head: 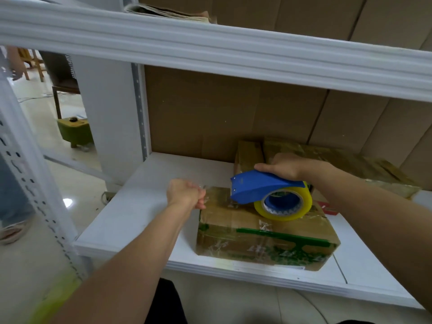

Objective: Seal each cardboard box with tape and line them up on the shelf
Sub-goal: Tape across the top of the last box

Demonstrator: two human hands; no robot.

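Note:
A brown cardboard box [261, 232] with green print lies on the white shelf board [140, 206], near its front edge. My right hand [285, 168] grips a blue tape dispenser [257, 188] with a yellowish clear roll [292, 206], held over the box top. My left hand [187, 192] pinches the loose end of the clear tape at the box's far left corner. Behind, two more taped boxes [327, 157] lie against the cardboard back wall.
A white shelf beam [210, 47] crosses overhead close to my view. The perforated upright [28, 174] stands at left. A green stool [74, 132] and another person's legs [11, 206] are on the floor at left. A red-and-white object [329, 208] peeks out right of the box.

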